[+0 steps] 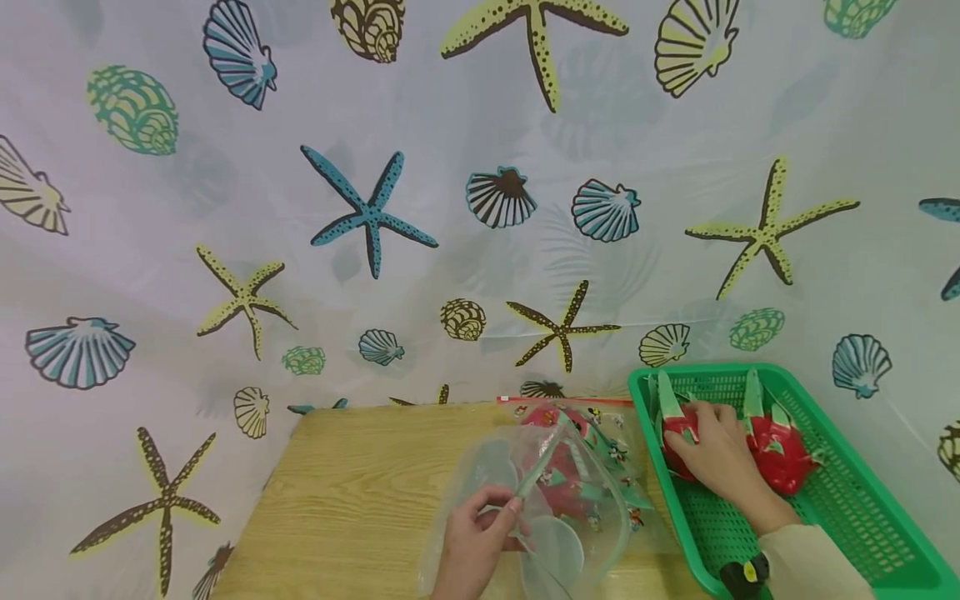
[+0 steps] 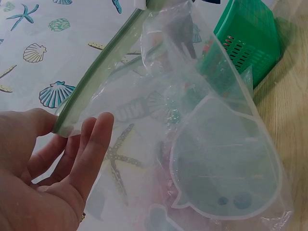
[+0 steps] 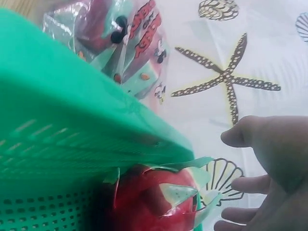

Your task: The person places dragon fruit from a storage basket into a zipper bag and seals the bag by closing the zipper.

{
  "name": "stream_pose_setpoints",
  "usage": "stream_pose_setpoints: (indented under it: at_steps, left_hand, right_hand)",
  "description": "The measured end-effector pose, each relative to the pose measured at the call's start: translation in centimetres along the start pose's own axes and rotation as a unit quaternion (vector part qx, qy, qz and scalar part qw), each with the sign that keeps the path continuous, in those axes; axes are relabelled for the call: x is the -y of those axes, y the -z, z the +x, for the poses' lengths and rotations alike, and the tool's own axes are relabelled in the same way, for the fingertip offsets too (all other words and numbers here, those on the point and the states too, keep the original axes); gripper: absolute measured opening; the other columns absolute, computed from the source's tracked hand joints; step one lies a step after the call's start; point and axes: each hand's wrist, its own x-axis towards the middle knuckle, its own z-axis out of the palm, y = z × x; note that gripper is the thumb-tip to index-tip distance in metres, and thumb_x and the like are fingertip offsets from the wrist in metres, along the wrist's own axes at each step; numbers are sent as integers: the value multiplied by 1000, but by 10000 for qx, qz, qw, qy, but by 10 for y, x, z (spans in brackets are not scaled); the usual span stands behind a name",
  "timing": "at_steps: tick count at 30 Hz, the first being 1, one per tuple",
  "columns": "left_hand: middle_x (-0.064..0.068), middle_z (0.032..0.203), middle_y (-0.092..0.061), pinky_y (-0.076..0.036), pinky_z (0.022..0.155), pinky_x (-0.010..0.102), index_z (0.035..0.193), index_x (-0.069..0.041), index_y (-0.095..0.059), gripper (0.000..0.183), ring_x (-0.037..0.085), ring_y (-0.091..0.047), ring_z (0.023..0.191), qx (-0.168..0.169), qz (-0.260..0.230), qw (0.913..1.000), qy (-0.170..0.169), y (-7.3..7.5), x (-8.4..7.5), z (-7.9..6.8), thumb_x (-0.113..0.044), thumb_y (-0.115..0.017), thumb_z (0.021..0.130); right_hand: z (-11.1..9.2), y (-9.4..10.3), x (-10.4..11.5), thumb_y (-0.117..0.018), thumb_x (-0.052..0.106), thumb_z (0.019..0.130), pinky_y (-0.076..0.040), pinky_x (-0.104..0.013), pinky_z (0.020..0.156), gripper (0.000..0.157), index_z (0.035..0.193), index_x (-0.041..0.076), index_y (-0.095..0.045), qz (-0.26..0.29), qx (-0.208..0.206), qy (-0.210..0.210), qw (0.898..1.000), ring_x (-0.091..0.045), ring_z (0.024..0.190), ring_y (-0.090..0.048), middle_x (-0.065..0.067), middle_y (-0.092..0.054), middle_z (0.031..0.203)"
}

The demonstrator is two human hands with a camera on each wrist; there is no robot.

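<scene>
My left hand (image 1: 476,537) pinches the green zip edge of a clear zip bag (image 2: 226,159) between thumb and fingers. Pale rounded shapes are printed on the bag, and its mouth gapes in the head view. Over at the right, my right hand (image 1: 716,458) reaches into a green basket (image 1: 855,500), above a red dragon fruit (image 1: 678,425) with green scales. The right wrist view shows that hand's thumb and fingers spread, beside the dragon fruit (image 3: 149,197) and apart from it. Another dragon fruit (image 1: 780,450) lies to its right in the basket.
Behind the clear bag, a cartoon-printed zip bag (image 3: 144,53) with a red zip strip (image 1: 570,401) holds red and green fruit. All stand on a wooden table (image 1: 360,492). A white curtain (image 1: 450,267) printed with shells and starfish hangs behind it.
</scene>
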Motion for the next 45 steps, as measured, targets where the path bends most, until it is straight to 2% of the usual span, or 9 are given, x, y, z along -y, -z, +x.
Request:
stream_pose_setpoints:
  at_steps: [4, 9, 18, 21, 28, 33, 37, 42, 45]
  left_hand:
    - [11, 88, -71, -62, 68, 36, 106, 1, -65, 25, 15, -70, 72, -11, 2, 10000, 31, 1, -1, 1, -21, -68, 94]
    - [13, 87, -71, -62, 68, 36, 105, 1, -65, 25, 15, -70, 71, 12, -17, 10000, 62, 2, -1, 1, -21, -68, 94]
    - [11, 82, -70, -62, 67, 35, 104, 1, -65, 26, 16, -70, 70, 34, 81, 9999, 98, 4, 0, 0, -22, -69, 93]
    - [11, 82, -70, -62, 68, 36, 104, 1, -65, 25, 16, -70, 69, 62, 71, 9999, 102, 4, 0, 0, -21, -69, 93]
    - [12, 82, -70, -62, 67, 35, 106, 3, -64, 26, 16, -69, 70, 98, 20, 9999, 29, 4, 2, 1, -20, -68, 94]
    - [12, 84, -70, -62, 66, 34, 107, 2, -64, 26, 15, -69, 70, 49, -15, 10000, 46, 4, 3, 1, -20, -68, 94]
    - [12, 84, -70, -62, 67, 35, 107, 3, -63, 27, 15, -69, 70, 72, -37, 10000, 35, 3, 3, 2, -20, -69, 94]
    - [14, 86, -70, -62, 67, 34, 106, 2, -64, 28, 15, -70, 70, 87, 0, 9999, 49, 3, 3, 1, -22, -70, 93]
    - [13, 85, -71, -62, 67, 34, 106, 1, -64, 28, 15, -70, 70, 118, 6, 9999, 61, 4, 4, 1, -22, -69, 93]
  right_hand:
    - [14, -7, -5, -58, 23, 95, -34, -75, 92, 66, 139, -18, -30, -55, 43, -251, 9997, -66, 119, -29, -49, -24, 137]
    - [28, -14, -14, -57, 26, 96, -30, -77, 99, 80, 142, -23, -13, -207, 480, -638, 9966, -71, 120, -28, -54, -22, 136]
    - [42, -19, -16, -63, 31, 94, -39, -71, 86, 76, 128, -22, -21, -825, 885, -883, 9887, -68, 107, -40, -53, -37, 118]
    - [42, -22, -18, -66, 28, 93, -39, -70, 85, 73, 125, -20, -21, -928, 901, -857, 9879, -69, 107, -38, -52, -40, 114]
    - [37, -28, -28, -72, 25, 89, -41, -63, 75, 67, 118, -14, -25, -475, 523, -1048, 9920, -62, 110, -29, -44, -43, 115]
    - [33, -26, -36, -77, 26, 85, -32, -61, 85, 67, 109, -12, -27, -352, 251, -846, 9955, -60, 105, -35, -32, -55, 89]
    - [28, -22, -40, -79, 26, 82, -34, -59, 82, 73, 114, -15, -26, -175, 45, -925, 9955, -60, 104, -36, -26, -58, 71]
    - [24, -17, -39, -78, 27, 82, -41, -57, 77, 83, 125, -18, -23, 34, -182, -1222, 9923, -57, 104, -36, -37, -54, 93]
    - [19, -12, -36, -78, 30, 82, -46, -53, 71, 87, 130, -17, -23, 158, -274, -1309, 9909, -56, 104, -37, -39, -53, 100]
